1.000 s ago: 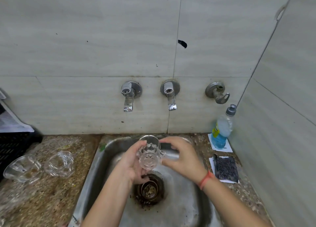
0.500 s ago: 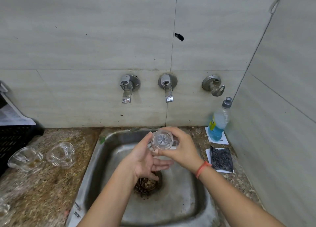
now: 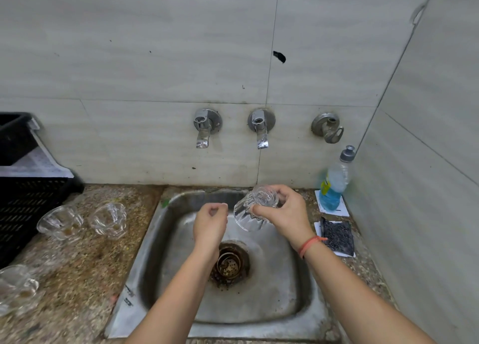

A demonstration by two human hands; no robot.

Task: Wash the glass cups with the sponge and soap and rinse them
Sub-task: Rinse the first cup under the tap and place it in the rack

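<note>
Two forearms enter from the near edge and reach over the steel sink (image 3: 134,286).

Near left, on the speckled stone surface (image 3: 85,266): glass cup A (image 3: 18,286), blurred, attitude not readable.

Sink centre: drain strainer (image 3: 228,264), with a dark ring of grime around it.

Left hand (image 3: 211,223): above the basin, just beyond the drain. Its fingers are curled in toward the palm and nothing is seen in it. It sits just beside the held cup, not touching.

Right hand (image 3: 282,214): fingers and thumb are wrapped round the base end of the held glass cup (image 3: 252,211). The cup is tilted, base up and away, mouth down and toward the left hand, over the far half of the basin. Orange thread (image 3: 309,245) on the right wrist.

Left of sink, further back: glass cup B (image 3: 61,222) and glass cup C (image 3: 108,220) sit just beside each other on the surface. Both are tipped, with brownish residue inside.

Right of sink:
- Dark sponge (image 3: 337,236), flat on a white card (image 3: 318,228).
- Behind it, the soap bottle (image 3: 333,188), upright on a second card (image 3: 343,211) near the wall corner. Blue liquid in the lower part, grey cap.

Far left: black slatted crate (image 3: 23,201).

Tiled wall (image 3: 155,58): left tap (image 3: 204,128) and middle tap (image 3: 260,128) above the sink, valve fitting (image 3: 328,127) to their right.
</note>
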